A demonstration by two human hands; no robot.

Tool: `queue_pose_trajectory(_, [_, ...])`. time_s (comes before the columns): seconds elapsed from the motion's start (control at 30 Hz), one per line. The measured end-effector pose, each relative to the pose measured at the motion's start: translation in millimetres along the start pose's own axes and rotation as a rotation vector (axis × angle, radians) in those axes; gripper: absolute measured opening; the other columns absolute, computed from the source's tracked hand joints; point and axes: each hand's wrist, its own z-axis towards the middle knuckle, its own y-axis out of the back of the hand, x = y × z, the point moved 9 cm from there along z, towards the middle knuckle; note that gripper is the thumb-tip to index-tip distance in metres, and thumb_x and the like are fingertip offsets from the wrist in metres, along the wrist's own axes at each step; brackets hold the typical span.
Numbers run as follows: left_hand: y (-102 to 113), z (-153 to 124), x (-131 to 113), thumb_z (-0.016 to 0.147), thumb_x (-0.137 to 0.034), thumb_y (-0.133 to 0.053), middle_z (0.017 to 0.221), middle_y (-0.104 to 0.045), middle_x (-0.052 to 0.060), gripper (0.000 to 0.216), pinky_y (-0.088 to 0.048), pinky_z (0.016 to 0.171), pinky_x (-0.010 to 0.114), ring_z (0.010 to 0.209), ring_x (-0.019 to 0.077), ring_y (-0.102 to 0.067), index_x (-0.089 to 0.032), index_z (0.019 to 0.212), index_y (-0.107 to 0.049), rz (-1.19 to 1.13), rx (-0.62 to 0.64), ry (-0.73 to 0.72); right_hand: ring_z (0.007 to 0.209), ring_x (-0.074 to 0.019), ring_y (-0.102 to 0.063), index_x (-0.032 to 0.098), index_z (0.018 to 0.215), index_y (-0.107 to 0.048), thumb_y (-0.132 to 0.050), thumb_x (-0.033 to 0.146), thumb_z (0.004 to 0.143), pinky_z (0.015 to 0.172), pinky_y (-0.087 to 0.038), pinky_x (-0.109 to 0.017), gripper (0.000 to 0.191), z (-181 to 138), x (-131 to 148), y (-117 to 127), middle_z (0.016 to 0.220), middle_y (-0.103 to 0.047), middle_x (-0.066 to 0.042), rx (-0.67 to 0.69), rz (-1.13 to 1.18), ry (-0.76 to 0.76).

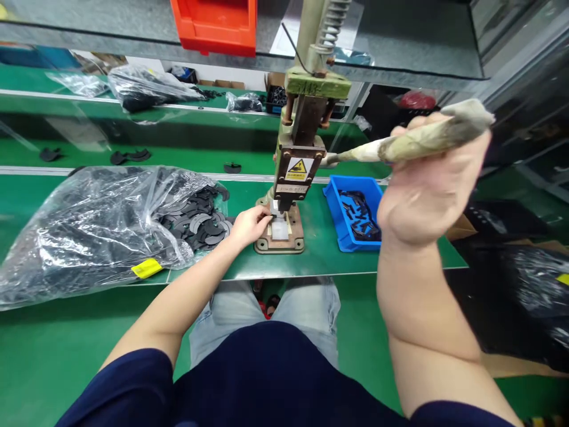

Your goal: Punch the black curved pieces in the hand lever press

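A hand press (pixel 299 148) with a warning label stands upright on the green bench. My left hand (pixel 252 225) is at the left side of its base, thumb and fingers pinched at a small dark part (pixel 271 217), mostly hidden, over the pale fixture block (pixel 280 230). The press ram hangs just above the fixture. My right hand (pixel 427 184) is raised at the right, palm towards me, its fingers around the tape-wrapped press lever (pixel 413 141). Left of the press, a clear plastic bag (pixel 98 231) spills curved black pieces (pixel 202 220) onto the bench.
A blue bin (pixel 340 222) with black parts stands right of the press. An orange bin (pixel 217 29) sits on the shelf overhead. Loose black pieces (pixel 131 156) and more plastic bags (pixel 149 86) lie behind. Bagged goods (pixel 533 284) are at the right.
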Motion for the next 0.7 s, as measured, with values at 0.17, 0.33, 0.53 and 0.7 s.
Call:
queue_pose_trajectory(0.17, [-18,10,-21,0.097,-0.025,-0.067,0.109,-0.081,0.009,0.015,-0.052,0.104,0.042,0.11,0.0285,-0.072,-0.024,0.099,-0.082,0.207,0.102,-0.228,0.081,-0.009,-0.071,0.018,0.103,-0.066,-0.066,0.065,0.092,0.084,-0.061,-0.032,0.049,26,22,-36,0.088,-0.064,0.004,0.193,-0.061,0.019])
queue_pose_trajectory(0.33, [-22,11,-21,0.098,-0.025,-0.067,0.11,-0.082,0.009,0.016,-0.053,0.106,0.042,0.111,0.0279,-0.072,-0.023,0.101,-0.083,0.203,0.14,-0.246,0.063,-0.0101,-0.063,0.021,0.076,-0.057,-0.076,0.034,0.095,0.068,-0.059,-0.032,0.029,-2,18,-28,0.065,-0.058,0.005,0.238,-0.037,0.01])
queue_pose_trajectory(0.53, [-23,9,-18,0.1,-0.027,-0.065,0.112,-0.081,0.009,0.017,-0.054,0.105,0.04,0.111,0.0262,-0.073,-0.022,0.103,-0.081,0.247,0.095,-0.198,0.07,-0.0185,-0.069,0.025,0.069,-0.061,-0.071,0.031,0.089,0.089,-0.061,-0.053,0.023,-74,15,-11,0.066,-0.064,0.003,0.348,-0.211,0.108])
queue_pose_trajectory(0.7, [-19,7,-22,0.103,-0.027,-0.062,0.116,-0.081,0.01,0.019,-0.055,0.103,0.039,0.112,0.0262,-0.073,-0.019,0.109,-0.079,0.272,0.136,-0.163,0.067,-0.0223,-0.071,0.032,0.067,-0.058,-0.069,0.03,0.083,0.095,-0.06,-0.062,0.019,-122,-7,7,0.062,-0.065,0.005,0.273,-0.364,0.147])
